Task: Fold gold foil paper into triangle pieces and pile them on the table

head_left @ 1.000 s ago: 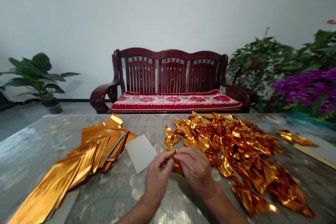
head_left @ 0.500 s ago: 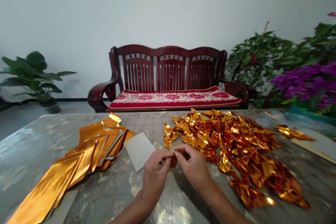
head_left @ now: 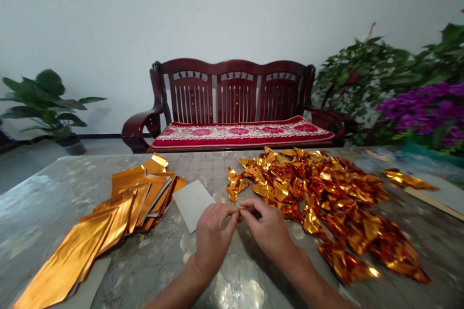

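Across the table, folded foil lies right of flat sheets. At its near side, the left hand and right hand, fingertips pinched together, hold a foil piece, apparently mid-fold; the next move calls for light, even pressure.

Head-worn view, facing forward, down over table

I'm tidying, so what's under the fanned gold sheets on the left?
A pale flat piece sticks out from beneath the gold sheets at their near end; the patterned tabletop shows around. Anything else underneath is covered.
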A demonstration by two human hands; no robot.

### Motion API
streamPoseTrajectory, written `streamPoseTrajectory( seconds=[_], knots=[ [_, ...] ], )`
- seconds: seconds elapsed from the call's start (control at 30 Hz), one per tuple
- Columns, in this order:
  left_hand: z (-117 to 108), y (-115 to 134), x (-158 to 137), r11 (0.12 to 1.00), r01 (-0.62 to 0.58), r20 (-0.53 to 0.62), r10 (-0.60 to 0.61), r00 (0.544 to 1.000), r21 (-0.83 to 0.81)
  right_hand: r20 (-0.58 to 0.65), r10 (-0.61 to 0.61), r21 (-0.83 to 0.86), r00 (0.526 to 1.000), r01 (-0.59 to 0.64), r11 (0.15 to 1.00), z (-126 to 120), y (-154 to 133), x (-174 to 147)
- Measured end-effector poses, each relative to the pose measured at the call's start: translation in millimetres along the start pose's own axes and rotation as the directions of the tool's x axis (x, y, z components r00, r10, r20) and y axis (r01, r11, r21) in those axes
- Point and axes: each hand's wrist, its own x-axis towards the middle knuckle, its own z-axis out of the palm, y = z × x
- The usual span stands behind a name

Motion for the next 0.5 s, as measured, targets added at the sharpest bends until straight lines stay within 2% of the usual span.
streamPoseTrajectory(
  seconds=[0.1, 0.23, 0.37, 0.5],
  knots=[
    [-2.3, 0.2, -1.3, 0.993, -0.070, 0.001, 0.070, 0.998, 0.100, 0.069, -0.076, -0.110, 0.995, 0.083, 0.990, -3.1, -2.3, 0.9],
    [-3.2, 1.1, -2.6, 0.982, -0.121, 0.027, 0.118, 0.993, 0.148, 0.103, -0.142, -0.242, 0.984, 0.164, 0.956, -6.1, -3.9, -0.3],
    [-2.4, 2.3, -2.6, 0.983, -0.107, 0.054, 0.100, 0.993, 0.150, 0.133, -0.151, -0.294, 0.979, 0.185, 0.938, -7.3, -2.5, -0.7],
    [-1.5, 3.5, -1.9, 0.988, -0.078, 0.068, 0.069, 0.995, 0.132, 0.169, -0.119, -0.276, 0.978, 0.163, 0.947, -10.5, -2.0, 1.6]
  ],
)
